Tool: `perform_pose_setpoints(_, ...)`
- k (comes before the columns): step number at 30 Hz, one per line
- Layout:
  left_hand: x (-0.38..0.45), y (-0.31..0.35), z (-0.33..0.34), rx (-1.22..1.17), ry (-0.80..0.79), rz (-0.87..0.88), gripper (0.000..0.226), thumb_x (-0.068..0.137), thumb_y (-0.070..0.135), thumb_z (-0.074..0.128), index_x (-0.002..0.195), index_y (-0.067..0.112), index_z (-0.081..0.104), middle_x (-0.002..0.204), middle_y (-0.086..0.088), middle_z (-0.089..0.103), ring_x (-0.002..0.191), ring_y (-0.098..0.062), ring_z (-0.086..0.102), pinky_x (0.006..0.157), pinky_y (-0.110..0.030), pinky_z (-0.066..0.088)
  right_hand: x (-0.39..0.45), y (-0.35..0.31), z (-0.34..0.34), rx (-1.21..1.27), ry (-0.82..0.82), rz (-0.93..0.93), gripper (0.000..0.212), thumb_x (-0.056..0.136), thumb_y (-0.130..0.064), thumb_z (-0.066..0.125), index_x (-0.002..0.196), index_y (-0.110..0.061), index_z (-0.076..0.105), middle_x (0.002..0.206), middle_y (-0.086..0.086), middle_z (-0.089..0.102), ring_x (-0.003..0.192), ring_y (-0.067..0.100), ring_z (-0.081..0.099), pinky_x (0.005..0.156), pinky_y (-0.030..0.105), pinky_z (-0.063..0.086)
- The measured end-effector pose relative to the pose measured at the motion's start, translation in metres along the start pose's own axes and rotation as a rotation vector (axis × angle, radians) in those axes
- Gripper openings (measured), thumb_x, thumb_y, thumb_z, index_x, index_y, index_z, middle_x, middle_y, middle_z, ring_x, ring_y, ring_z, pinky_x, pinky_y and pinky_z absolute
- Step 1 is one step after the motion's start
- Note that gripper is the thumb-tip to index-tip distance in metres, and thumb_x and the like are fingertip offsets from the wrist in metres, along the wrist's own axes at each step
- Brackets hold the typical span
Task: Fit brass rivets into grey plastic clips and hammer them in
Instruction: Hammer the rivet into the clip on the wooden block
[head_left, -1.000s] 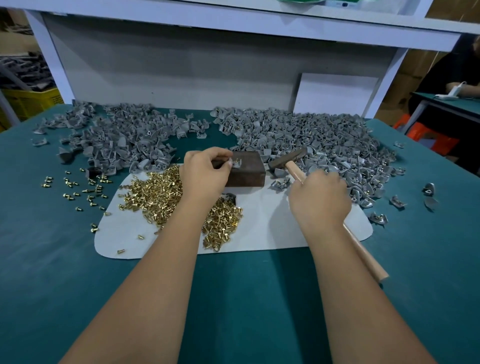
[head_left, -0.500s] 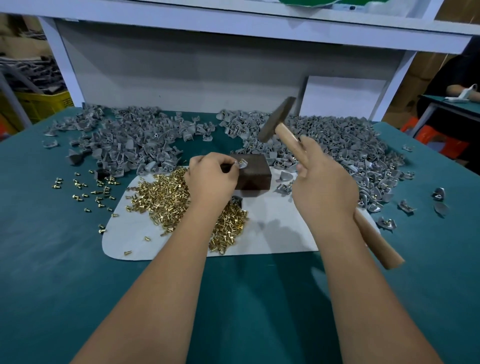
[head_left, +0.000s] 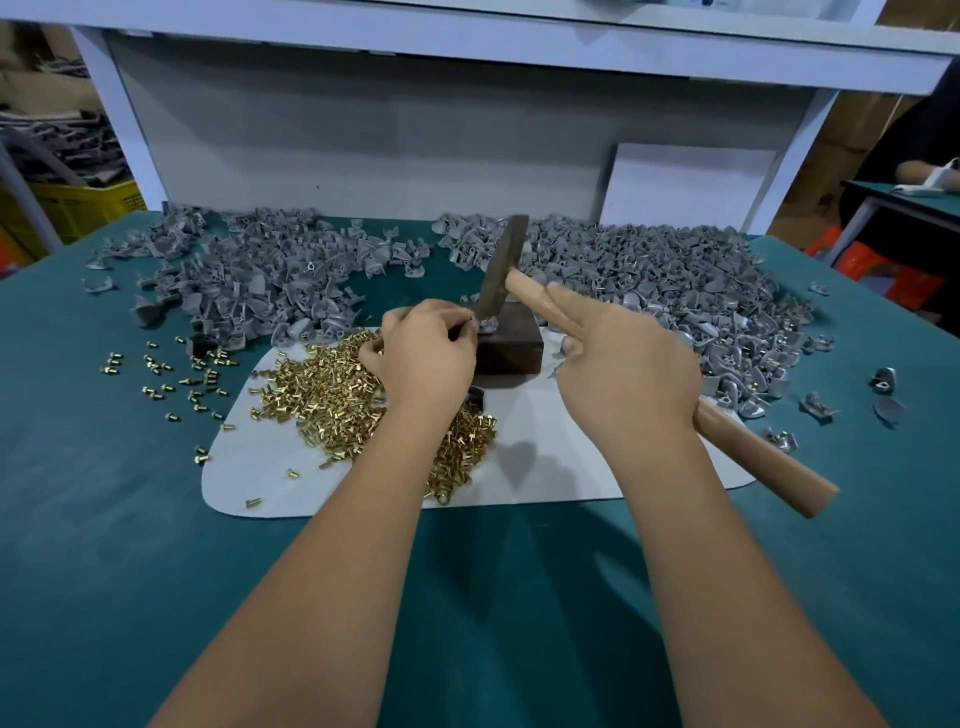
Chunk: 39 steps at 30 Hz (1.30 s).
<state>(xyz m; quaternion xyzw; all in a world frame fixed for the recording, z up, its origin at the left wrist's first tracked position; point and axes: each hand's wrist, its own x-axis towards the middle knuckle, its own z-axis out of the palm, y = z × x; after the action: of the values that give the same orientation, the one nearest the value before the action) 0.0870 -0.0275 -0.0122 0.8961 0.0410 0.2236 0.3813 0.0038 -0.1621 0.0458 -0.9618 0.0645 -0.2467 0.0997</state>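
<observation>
A dark brown block (head_left: 511, 345) sits on the white mat (head_left: 561, 467). My left hand (head_left: 423, 353) pinches a grey clip (head_left: 487, 326) with a rivet on the block's near-left top corner. My right hand (head_left: 623, 369) grips the wooden handle of a hammer (head_left: 501, 270), index finger stretched along it. The dark metal hammer head points down and meets the clip. A heap of brass rivets (head_left: 332, 400) lies on the mat, partly under my left wrist.
Grey clips lie in two big piles, back left (head_left: 249, 280) and back right (head_left: 675, 291). Loose rivets (head_left: 166, 374) dot the teal table (head_left: 104, 519) at left. A white panel (head_left: 685, 182) leans behind; another person's arm (head_left: 924, 171) rests on a table far right.
The hammer rose from beside the block to high above it, then swung down onto the clip. My left hand stayed at the block, holding the clip.
</observation>
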Motion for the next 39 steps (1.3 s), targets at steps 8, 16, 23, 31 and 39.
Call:
perform_pose_setpoints(8,0.003,-0.003,0.005,-0.015,0.017,-0.021,0.014,0.092,0.039,0.061,0.096,0.036,0.074,0.112,0.023,0.065,0.122,-0.01,0.036,0.1,-0.046,0.02,-0.003,-0.007,0.003,-0.094,0.041,-0.02,0.063,0.09,-0.02,0.054,0.14,-0.052,0.032,0.085,-0.002,0.053,0.065,0.02,0.038,0.047,0.026,0.019)
perform_pose_setpoints(16,0.0,-0.002,0.005,-0.006,0.072,-0.025,0.014,0.091,0.038,0.062,0.096,0.034,0.075,0.109,0.021,0.068,0.122,-0.009,0.043,0.103,-0.051,0.022,-0.009,-0.015,0.007,-0.083,0.055,-0.007,0.066,0.091,-0.016,0.052,0.143,-0.049,0.028,0.084,-0.003,0.047,0.062,0.02,0.036,0.045,0.024,0.012)
perform_pose_setpoints(23,-0.004,0.002,0.004,0.02,0.107,-0.041,0.013,0.091,0.039,0.062,0.094,0.035,0.074,0.106,0.018,0.069,0.12,-0.012,0.046,0.104,-0.051,0.022,-0.011,-0.017,0.011,-0.053,0.012,0.025,0.067,0.089,-0.02,0.053,0.144,-0.048,0.026,0.084,-0.001,0.048,0.058,0.018,0.032,0.044,0.024,0.012)
perform_pose_setpoints(31,-0.004,0.003,0.003,0.002,0.124,-0.024,0.014,0.09,0.038,0.063,0.093,0.033,0.075,0.104,0.018,0.07,0.118,-0.01,0.049,0.102,-0.048,0.021,-0.005,-0.013,0.008,-0.061,0.008,0.055,0.067,0.093,-0.018,0.051,0.143,-0.051,0.023,0.081,-0.004,0.038,0.059,0.017,0.035,0.044,0.024,0.014)
perform_pose_setpoints(39,-0.005,0.003,0.003,0.007,0.116,-0.03,0.014,0.091,0.038,0.062,0.095,0.034,0.075,0.103,0.018,0.07,0.118,-0.009,0.048,0.102,-0.047,0.022,-0.005,-0.014,0.009,-0.108,0.012,0.042,0.071,0.092,-0.017,0.052,0.145,-0.049,0.02,0.082,-0.003,0.038,0.059,0.017,0.032,0.043,0.024,0.014)
